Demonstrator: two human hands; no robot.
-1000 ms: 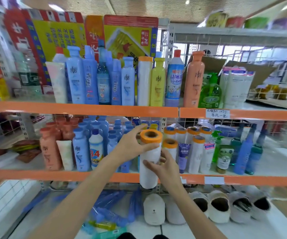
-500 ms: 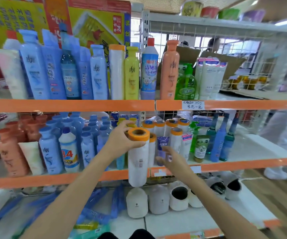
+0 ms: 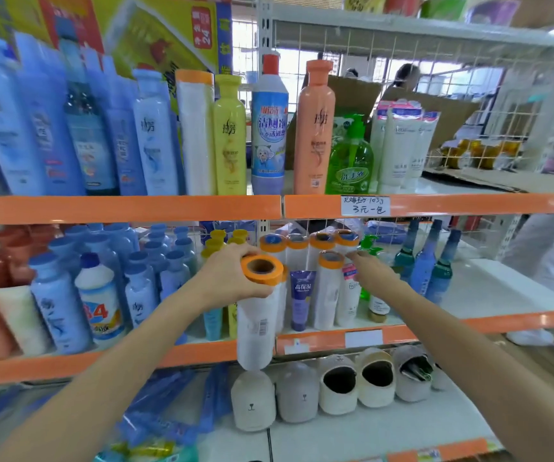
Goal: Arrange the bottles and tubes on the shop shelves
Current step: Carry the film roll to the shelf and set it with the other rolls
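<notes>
While gripped near its orange core by the left hand, white roll; right hand, fingers spread, beside shelved rolls.

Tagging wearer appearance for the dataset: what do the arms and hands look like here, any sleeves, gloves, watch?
Both forearms are bare right up to the frame's bottom edge; no sleeve or cuff shows. The left hand and right hand are ungloved. No watch, bracelet or ring is visible, though blur hides fine detail on the fingers.
</notes>
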